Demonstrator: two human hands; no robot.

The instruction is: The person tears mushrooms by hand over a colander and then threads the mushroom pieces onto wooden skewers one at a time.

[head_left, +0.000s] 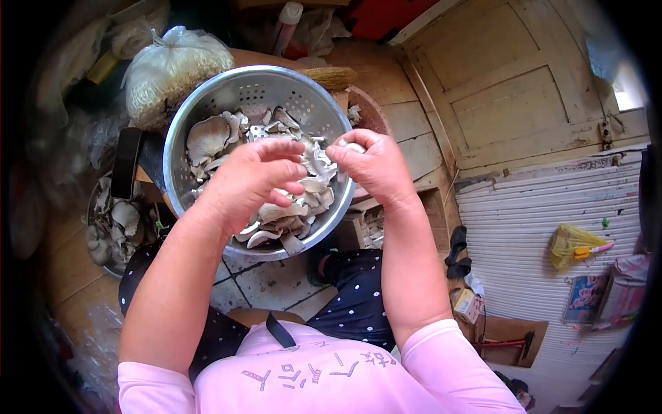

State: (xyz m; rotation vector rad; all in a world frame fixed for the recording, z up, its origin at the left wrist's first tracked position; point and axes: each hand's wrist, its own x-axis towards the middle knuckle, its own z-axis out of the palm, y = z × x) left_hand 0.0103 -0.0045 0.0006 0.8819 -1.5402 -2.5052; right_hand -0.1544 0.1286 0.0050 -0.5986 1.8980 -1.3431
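A large metal colander [181,117] with a perforated side stands in front of me, holding many torn pieces of grey-white oyster mushroom [208,138]. Above these pieces hovers my left hand [265,169], its fingers apart and nothing visible in them. At the colander's right rim, my right hand [372,164] is closed on a small pale mushroom piece, mostly covered by the fingers. Left of the colander, a second bowl of oyster mushrooms [125,217] sits lower down, partly hidden by a dark strap-like object [126,164].
A tied clear plastic bag [176,69] of pale granular contents stands behind the colander. Beyond lie a straw broom [331,77] and a spray can [286,29]. A reddish basin [369,110] and a box of scraps [372,228] are at the right. White tiles [269,283] lie below.
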